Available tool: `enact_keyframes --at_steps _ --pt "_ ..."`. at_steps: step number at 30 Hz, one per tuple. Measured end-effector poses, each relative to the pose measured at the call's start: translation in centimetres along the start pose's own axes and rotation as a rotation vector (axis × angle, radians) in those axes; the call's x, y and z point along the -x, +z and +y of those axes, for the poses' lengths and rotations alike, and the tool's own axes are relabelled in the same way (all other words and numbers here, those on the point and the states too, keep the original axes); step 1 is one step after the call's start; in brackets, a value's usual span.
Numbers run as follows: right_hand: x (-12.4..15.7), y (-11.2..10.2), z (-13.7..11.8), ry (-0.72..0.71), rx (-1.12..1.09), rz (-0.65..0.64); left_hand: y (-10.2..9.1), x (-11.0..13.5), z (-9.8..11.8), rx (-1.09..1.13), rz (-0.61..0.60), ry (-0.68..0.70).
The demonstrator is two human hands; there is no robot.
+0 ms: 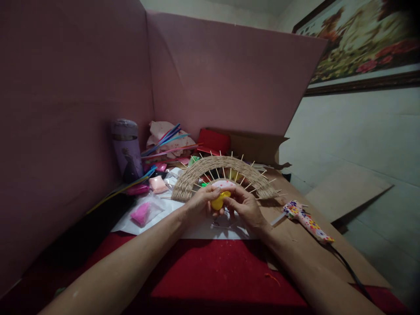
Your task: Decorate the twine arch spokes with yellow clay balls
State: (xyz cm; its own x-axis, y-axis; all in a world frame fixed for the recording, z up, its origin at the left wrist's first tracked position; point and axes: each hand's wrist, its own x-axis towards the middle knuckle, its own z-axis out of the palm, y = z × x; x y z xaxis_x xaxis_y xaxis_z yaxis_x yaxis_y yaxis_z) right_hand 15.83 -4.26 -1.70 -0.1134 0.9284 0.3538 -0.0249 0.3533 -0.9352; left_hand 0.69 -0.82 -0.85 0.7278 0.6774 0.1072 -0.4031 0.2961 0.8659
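Observation:
My left hand (198, 204) and my right hand (245, 206) meet over the table, fingers curled. Between them they pinch a small yellow lump of clay (219, 201) with a pink, speckled piece (223, 185) on top of it. Just behind the hands lies a woven straw arch (197, 173) with thin wooden sticks fanning out of it. Both forearms reach in from the bottom of the view across a red cloth (223, 275).
A colourful glue gun (306, 221) with a black cord lies to the right on cardboard. At left stand a purple bottle (127, 148), packets of pink clay (144, 213), plastic sticks (164, 139) and a red box (214, 141). Pink boards (229, 74) wall in the back.

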Motion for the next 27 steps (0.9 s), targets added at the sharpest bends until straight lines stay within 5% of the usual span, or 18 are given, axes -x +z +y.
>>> enact_keyframes --at_steps 12,18,27 --pt "-0.03 -0.34 0.69 -0.104 0.211 -0.02 -0.16 -0.07 -0.12 -0.01 0.025 -0.013" --pt "0.05 -0.23 0.37 -0.185 0.339 0.084 -0.02 -0.15 -0.08 0.016 0.034 -0.003" --pt "-0.24 -0.39 0.02 0.182 -0.157 0.014 -0.15 -0.23 0.01 -0.009 0.173 -0.019"
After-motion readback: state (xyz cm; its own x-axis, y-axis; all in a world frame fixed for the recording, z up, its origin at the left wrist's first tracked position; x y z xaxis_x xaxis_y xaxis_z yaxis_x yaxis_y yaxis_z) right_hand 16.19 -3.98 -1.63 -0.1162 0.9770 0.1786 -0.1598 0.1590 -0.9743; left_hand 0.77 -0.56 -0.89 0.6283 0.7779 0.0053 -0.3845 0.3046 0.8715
